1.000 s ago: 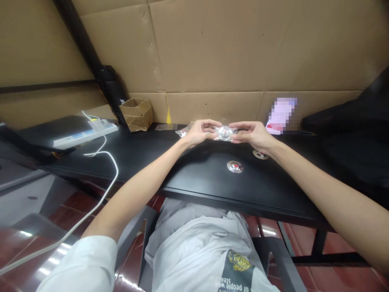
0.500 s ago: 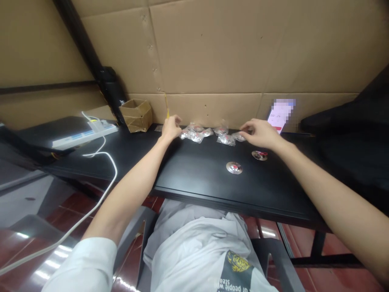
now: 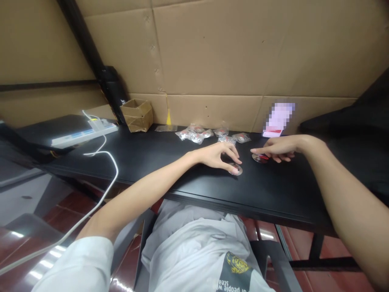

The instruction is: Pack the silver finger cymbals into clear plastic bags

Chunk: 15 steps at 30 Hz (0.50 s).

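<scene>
- Head view, logged from my remote feed: a black desk [image 3: 273, 190] fills the middle of the frame, with both forearms reaching across it from the lower corners.
- My read of the left hand [image 3: 220, 157]: the fingers curve down around a round metal badge [image 3: 236, 170] with a red centre, at centre frame. The fingertips seem to meet its rim, but I cannot tell whether it is pinched or only touched.
- Right hand [image 3: 281, 148], right of centre: index finger extended toward a second round metal badge [image 3: 259, 158], its tip just over the badge's left part. The other fingers curl loosely, and I see nothing clenched in them.
- Key relation: each badge lies closest to its own hand, the left one under the left fingers and the second just left of the right hand's palm. Both are round, so I log no long axis. The two hands stand apart, with a narrow stretch of desk between them.
- Behind the hands, along the back of the desk: a row of small clear plastic bags [image 3: 209, 134] holding shiny items.
- Upper left of the frame: a small cardboard box [image 3: 136, 115] and a white power strip [image 3: 86, 136].
</scene>
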### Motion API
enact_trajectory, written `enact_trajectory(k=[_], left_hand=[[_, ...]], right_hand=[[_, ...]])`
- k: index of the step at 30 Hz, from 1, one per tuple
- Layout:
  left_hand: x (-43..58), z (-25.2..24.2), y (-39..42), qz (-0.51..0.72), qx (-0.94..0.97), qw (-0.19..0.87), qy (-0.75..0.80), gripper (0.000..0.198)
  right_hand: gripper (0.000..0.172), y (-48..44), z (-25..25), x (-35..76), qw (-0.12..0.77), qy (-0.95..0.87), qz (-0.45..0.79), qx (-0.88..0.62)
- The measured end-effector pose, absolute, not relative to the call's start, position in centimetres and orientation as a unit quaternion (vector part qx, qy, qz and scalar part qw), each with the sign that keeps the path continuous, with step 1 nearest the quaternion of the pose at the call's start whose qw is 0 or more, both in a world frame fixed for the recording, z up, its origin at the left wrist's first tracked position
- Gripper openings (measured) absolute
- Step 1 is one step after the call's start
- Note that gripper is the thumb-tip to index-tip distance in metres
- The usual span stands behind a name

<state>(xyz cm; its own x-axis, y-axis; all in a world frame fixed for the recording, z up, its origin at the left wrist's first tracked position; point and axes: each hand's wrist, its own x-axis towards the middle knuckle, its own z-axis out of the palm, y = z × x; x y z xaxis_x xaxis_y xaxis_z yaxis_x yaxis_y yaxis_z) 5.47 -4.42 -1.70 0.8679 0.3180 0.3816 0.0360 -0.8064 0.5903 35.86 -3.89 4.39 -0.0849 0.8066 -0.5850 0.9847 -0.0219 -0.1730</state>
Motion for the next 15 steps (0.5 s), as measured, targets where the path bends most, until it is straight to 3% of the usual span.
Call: enact_trajectory(k=[10, 15], left_hand=[[5.5, -2.2, -4.3, 0.239, 0.896, 0.361, 0.102, 0.019], [5.0, -2.4, -3.3, 0.291, 0.889, 0.325, 0.138, 0.016]], right_hand=[[0.079, -4.3, 3.9, 35.3, 0.153, 0.712, -0.328, 0.601], [0.079, -4.2, 4.2, 35.3, 0.159, 0.721, -0.315, 0.596]])
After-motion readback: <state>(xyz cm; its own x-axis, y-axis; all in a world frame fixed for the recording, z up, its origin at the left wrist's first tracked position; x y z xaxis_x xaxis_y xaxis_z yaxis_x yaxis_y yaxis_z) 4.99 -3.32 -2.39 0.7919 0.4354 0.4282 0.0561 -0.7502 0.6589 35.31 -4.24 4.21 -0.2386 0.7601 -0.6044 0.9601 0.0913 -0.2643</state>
